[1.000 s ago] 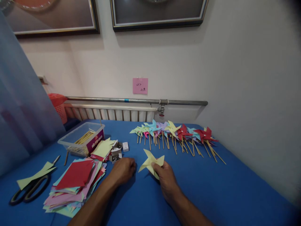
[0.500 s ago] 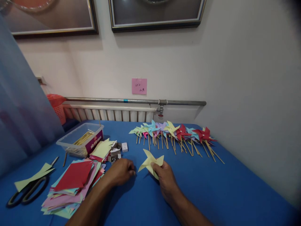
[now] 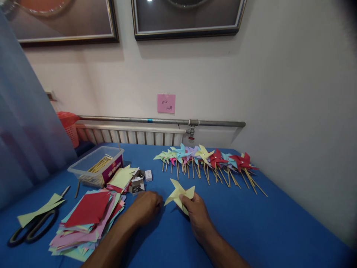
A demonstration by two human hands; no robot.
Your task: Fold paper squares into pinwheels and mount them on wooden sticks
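Observation:
My right hand pinches a pale yellow paper pinwheel at its middle, thumb on top; its folded blades spread around the thumb. To the left of it, apart from the paper, my left hand is closed just above the blue table. Its fingertips are turned away, so whatever they hold, if anything, is hidden. Just beyond that hand are small open boxes of metal pins and a little white box. Yellow cut paper pieces lie beside them.
Several finished pinwheels on sticks lie in a row at the back. At left are stacked coloured paper squares, black-handled scissors under pale green paper, and a clear tub of sticks. A wall and pipe border the table.
My left hand has shifted slightly right and down, its fingers turned further from view. The right hand still holds the pinwheel in nearly the same place.

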